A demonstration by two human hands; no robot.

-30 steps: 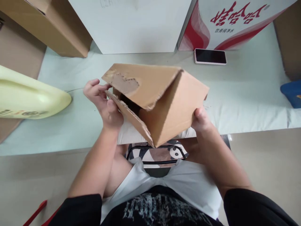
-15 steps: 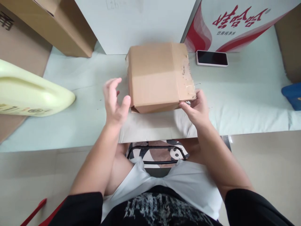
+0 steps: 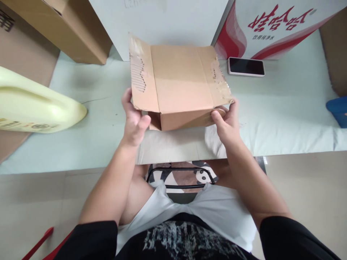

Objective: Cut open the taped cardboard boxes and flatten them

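Note:
A brown cardboard box [image 3: 179, 77] lies on the pale green cloth in front of me. Its left flap stands raised, with torn, ridged paper on it, and the near left corner gapes so that the dark inside shows. At that flap's lower edge is my left hand [image 3: 134, 121], its fingers partly hidden behind the cardboard and its thumb by the open corner. My right hand [image 3: 227, 121] grips the near right corner, thumb in front and fingers around the torn right flap.
A phone [image 3: 246, 66] lies right of the box. Behind stand a white box [image 3: 162, 25] and a red-and-white carton [image 3: 273, 32]. On the left are a pale yellow bottle [image 3: 40, 104] and a larger cardboard box [image 3: 78, 32]. A blue object [image 3: 337, 110] sits at far right.
The left flap has swung outward and up, opening the box's left end. My left hand has moved from beside the box onto that flap. My right hand stays at the right corner.

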